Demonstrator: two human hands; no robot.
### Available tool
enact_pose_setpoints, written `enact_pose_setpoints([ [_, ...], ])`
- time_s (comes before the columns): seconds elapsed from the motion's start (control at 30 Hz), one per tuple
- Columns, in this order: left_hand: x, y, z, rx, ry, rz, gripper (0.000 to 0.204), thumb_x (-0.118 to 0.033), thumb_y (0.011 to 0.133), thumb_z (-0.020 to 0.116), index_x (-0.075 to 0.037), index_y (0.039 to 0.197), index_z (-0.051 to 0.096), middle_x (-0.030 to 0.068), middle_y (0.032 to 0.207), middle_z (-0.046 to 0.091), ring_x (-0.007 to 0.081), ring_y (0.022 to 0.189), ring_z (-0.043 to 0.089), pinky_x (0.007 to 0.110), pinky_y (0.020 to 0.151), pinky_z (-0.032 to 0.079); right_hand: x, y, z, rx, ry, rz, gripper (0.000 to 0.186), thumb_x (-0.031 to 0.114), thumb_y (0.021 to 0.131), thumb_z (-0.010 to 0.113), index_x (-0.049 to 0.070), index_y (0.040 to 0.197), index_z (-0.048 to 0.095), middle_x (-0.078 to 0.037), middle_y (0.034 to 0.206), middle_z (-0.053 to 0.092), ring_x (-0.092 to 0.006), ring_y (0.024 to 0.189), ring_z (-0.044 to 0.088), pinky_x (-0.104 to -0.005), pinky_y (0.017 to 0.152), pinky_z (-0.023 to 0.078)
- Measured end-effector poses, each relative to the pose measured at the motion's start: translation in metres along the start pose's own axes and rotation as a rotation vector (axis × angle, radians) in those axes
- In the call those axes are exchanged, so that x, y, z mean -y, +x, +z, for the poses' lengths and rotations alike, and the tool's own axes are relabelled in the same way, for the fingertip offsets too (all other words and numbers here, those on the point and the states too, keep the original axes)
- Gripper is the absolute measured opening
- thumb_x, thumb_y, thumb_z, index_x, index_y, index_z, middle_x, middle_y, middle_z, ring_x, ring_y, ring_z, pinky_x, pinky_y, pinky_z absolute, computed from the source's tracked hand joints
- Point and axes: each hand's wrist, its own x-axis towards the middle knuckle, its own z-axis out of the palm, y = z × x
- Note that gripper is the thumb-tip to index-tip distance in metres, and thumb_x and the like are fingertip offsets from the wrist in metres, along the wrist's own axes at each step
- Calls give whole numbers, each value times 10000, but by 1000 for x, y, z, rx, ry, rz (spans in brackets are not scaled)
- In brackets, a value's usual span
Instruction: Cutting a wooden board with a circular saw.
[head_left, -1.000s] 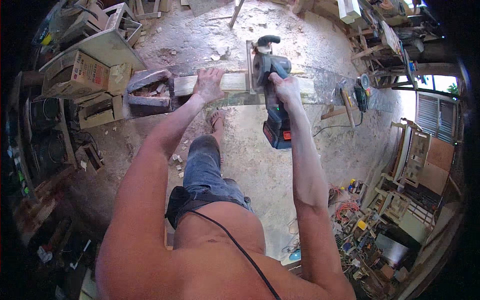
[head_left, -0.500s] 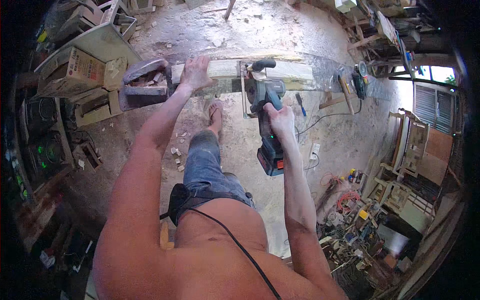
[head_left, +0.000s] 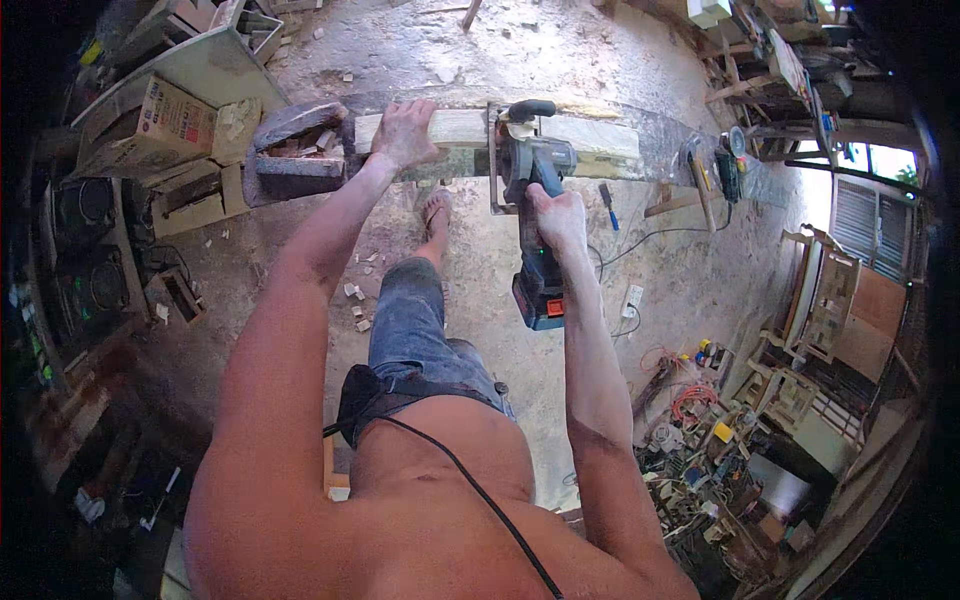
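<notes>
A pale wooden board [head_left: 460, 127] lies across a low dusty bench. My left hand [head_left: 405, 135] grips the board near its left end, with fingers over the far edge and thumb by the near edge. A cordless circular saw [head_left: 540, 165] sits across the board, right of that hand, and its base plate [head_left: 494, 165] overlaps the wood. My right hand [head_left: 558, 218] is closed around the saw's rear handle. The battery end hangs toward me. Whether the blade is in the wood is hidden.
Left of the board is a wooden box [head_left: 300, 165] of scraps, beside a cardboard box [head_left: 165, 125]. A blue-handled chisel [head_left: 608, 205], a hammer [head_left: 703, 185] and a corded power tool [head_left: 728, 175] lie to the right. Cluttered tools [head_left: 710, 480] fill the lower right.
The saw and my right hand have shifted slightly away from me. My left hand stays on the board. The whole view has moved a little.
</notes>
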Motion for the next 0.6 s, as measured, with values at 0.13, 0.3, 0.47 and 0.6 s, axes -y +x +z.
enact_pose_setpoints([
  [0.13,2,0,0,0,-4,3,837,-532,693,930,-71,1328,639,135,1261,705,311,1258,667,478,1059,469,8,7,-2,-33,-30,-54,591,471,902,734,-100,750,726,-151,653,690,-237,617,719,-422,614,544],
  [0.3,2,2,-1,41,33,27,867,-557,699,923,-60,1343,624,140,1270,702,315,1255,668,483,1073,468,21,29,-8,39,2,-8,647,514,874,724,-128,793,731,-325,696,691,-436,730,764,-511,734,578],
  [0.47,3,0,-3,23,12,33,839,-555,722,918,-58,1328,617,140,1265,695,317,1246,667,480,1087,464,40,46,-11,13,-34,-70,658,525,870,740,-131,823,744,-348,797,728,-448,848,783,-507,808,592],
  [0.6,2,-1,-5,18,24,24,808,-535,736,917,-58,1315,616,136,1257,692,321,1239,665,476,1095,460,53,62,-14,39,-52,-50,635,511,859,757,-124,841,760,-356,890,752,-449,961,787,-505,883,593],
])
